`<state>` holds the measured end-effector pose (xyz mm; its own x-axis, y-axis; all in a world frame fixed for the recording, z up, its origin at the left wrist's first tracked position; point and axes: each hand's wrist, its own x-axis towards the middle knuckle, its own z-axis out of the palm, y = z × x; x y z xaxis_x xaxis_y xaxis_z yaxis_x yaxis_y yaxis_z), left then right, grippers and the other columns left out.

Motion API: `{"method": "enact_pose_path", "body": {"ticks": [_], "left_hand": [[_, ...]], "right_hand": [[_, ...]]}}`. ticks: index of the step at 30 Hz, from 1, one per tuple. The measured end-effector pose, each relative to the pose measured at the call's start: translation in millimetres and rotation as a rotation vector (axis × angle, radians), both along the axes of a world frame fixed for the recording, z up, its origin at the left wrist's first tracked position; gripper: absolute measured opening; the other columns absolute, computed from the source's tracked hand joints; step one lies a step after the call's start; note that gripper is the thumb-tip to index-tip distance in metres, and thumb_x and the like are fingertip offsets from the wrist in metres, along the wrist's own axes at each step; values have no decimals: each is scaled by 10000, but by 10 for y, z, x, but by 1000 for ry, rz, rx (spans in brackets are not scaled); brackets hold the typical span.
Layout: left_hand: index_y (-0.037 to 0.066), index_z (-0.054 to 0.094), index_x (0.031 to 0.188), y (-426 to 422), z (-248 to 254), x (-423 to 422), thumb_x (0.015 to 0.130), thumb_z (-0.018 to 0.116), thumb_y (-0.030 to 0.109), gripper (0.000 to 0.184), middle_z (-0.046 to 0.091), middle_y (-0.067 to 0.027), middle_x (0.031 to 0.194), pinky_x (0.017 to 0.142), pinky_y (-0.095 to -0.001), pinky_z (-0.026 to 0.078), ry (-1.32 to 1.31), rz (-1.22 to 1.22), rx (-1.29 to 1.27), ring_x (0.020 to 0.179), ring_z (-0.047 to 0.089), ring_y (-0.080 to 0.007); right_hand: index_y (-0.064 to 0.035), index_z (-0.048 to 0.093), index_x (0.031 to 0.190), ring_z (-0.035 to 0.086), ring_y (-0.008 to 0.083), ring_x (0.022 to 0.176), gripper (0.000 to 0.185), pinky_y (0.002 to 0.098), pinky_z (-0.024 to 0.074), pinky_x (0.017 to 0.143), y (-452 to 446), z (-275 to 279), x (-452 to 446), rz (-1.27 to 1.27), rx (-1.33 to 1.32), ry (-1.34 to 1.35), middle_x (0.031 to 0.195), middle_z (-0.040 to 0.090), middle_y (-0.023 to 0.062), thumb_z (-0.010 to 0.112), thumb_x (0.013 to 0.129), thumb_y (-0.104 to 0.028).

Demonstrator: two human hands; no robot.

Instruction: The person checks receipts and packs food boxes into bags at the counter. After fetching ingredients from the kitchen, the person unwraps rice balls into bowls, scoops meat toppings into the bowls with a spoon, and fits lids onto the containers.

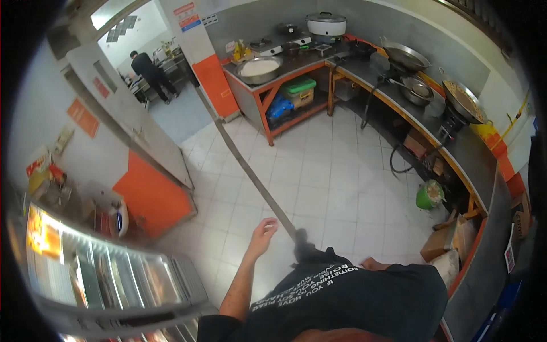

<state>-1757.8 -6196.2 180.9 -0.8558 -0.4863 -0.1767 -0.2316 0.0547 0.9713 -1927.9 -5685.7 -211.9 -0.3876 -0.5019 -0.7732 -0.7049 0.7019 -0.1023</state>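
Note:
My left hand hangs in front of me over the tiled floor, fingers loosely bent and apart, touching nothing. On the other side, my right hand shows only in part beside my dark printed shirt; its fingers are hidden. Nearest to my left hand is a glass-fronted display fridge, lower left. To the right runs a long dark counter with a wok, a metal pan and another wok holding food.
A large metal basin and a white rice cooker stand on the back counter. Below the right counter are a green bucket, hoses and cardboard boxes. Beyond an open door, a person stands bent over a worktop.

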Motion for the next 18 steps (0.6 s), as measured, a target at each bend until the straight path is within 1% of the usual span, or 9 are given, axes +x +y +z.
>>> {"method": "enact_pose_path", "body": {"ticks": [3,6,9,12,13,14,15,16,18], "left_hand": [[46,556,1186,-703,12,-1070,937,597,232,313,627,-71,1085,817,-304,475,86,-224,-79,969,606,-179],[46,550,1206,-1302,-146,-1966,941,587,218,318,621,-65,1090,823,-297,470,105,-235,-10,953,596,-170],[47,542,1224,-1912,-52,-2554,944,577,208,324,613,-49,1115,819,-288,460,74,-242,34,953,577,-154],[80,517,1262,-2639,-61,-2937,963,547,268,354,599,-62,1172,831,-317,473,34,-247,95,1016,593,-172],[90,517,1258,-2917,-122,-3061,961,547,277,352,600,-59,1176,824,-324,475,-16,-178,119,1013,598,-176],[101,517,1255,-3173,-198,-3191,960,546,285,350,601,-56,1181,817,-332,477,-71,-108,144,1010,603,-181],[101,517,1255,-3407,-263,-3327,960,546,285,350,601,-56,1181,817,-332,477,-77,-117,149,1010,603,-181],[101,521,1244,-3657,-310,-3495,961,543,286,339,601,-54,1181,810,-333,479,-112,-33,176,1010,603,-182],[101,525,1233,-4077,-407,-3855,962,540,286,329,601,-53,1181,803,-333,481,-167,36,205,1011,603,-184]], "right_hand": [[-158,693,1034,613,301,1033,302,428,474,894,-167,398,-535,-338,141,-154,1111,650,135,506,899,-353],[-133,693,962,623,318,955,296,437,487,839,-1206,411,-1478,-474,111,-194,1036,658,151,505,885,-349],[-109,693,889,633,334,877,303,447,501,784,-2701,246,-2560,-285,-84,-142,962,665,166,504,871,-345],[-85,694,817,643,350,799,321,456,515,728,-4740,305,-3618,125,-592,66,888,672,181,503,857,-341],[-64,682,850,624,351,940,340,464,493,818,-5525,504,-4025,58,-500,-80,937,662,209,485,875,-339],[-44,671,916,611,366,978,380,467,484,836,-6111,944,-4297,30,-748,24,955,658,220,498,886,-381],[-40,653,993,617,401,930,404,466,495,801,-6581,1625,-4462,-338,-927,-136,952,662,215,516,889,-406],[-61,649,1030,654,330,839,345,418,515,717,-7074,1559,-4840,-368,-1056,-192,902,679,178,542,892,-358],[-73,650,1068,663,216,764,274,344,517,639,-7675,2285,-5276,-626,-1120,-400,859,681,112,558,892,-262]]}}
